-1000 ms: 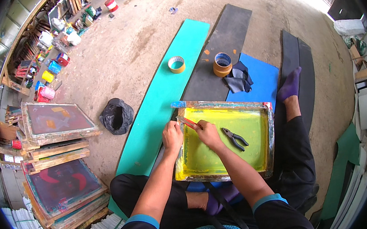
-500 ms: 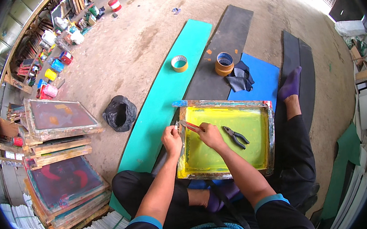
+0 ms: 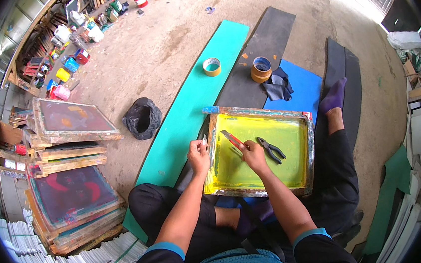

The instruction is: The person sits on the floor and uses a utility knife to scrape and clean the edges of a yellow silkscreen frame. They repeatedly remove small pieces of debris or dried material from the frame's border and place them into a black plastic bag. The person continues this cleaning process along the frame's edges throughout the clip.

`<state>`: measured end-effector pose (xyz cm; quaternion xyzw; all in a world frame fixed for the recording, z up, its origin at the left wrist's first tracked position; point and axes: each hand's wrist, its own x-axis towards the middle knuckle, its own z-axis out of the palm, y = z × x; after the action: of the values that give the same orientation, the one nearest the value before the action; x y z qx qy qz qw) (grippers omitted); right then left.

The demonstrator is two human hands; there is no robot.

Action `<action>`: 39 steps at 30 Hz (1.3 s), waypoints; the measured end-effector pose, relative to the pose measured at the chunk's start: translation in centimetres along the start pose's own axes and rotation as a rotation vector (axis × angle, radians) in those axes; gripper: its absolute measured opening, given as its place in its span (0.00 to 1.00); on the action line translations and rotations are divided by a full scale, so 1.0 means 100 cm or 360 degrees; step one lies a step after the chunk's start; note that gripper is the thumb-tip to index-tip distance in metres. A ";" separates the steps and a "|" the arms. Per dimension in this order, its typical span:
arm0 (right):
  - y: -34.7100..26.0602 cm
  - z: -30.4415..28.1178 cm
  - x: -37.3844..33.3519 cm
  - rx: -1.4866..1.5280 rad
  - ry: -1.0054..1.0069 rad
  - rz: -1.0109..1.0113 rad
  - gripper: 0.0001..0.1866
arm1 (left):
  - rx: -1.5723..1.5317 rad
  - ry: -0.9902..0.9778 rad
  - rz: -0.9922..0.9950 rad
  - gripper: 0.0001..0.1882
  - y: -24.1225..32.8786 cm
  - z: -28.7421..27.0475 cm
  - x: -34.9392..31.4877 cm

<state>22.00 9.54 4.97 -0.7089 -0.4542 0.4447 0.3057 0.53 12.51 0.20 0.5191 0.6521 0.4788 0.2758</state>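
Observation:
A wooden screen-printing frame point(image 3: 311, 158) with yellow-stained mesh lies across my lap. Over its mesh, my right hand point(image 3: 254, 156) is closed around a red utility knife point(image 3: 233, 139), whose blade points up and to the left. At the frame's left edge my left hand point(image 3: 199, 157) is pinched on a small pale piece point(image 3: 204, 139), too small to name. Black-handled pliers point(image 3: 273, 151) rest on the mesh just right of the knife. The knife's blade stands apart from my left hand.
Tape rolls point(image 3: 212, 66) sit on a green mat strip point(image 3: 187, 91) and a dark mat point(image 3: 263, 41). Beside them lies a dark cloth point(image 3: 278, 85). A black plastic bag point(image 3: 142, 118) stands left, near stacked screen frames point(image 3: 76, 196). Paint containers point(image 3: 71, 64) line the far left.
My right hand has drawn the knife rightward, away from my left hand and the frame's left edge. My left hand keeps its pinch. The whole view has shifted slightly.

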 end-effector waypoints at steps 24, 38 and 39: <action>0.035 0.009 -0.034 0.0545 -0.0057 0.0087 0.18 | 0.0376 -0.0255 0.0156 0.15 0.026 -0.051 -0.038; 0.044 0.017 -0.037 0.0540 -0.0074 0.0053 0.18 | 0.0956 -0.0302 0.0004 0.11 0.028 -0.030 -0.059; 0.046 0.018 -0.037 0.0550 -0.0070 0.0053 0.18 | 0.0960 -0.0304 -0.0051 0.11 0.030 -0.029 -0.058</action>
<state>21.38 4.40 1.69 -0.6433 -0.3656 0.5367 0.4056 1.08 6.07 3.31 0.6098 0.7439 0.2085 0.1769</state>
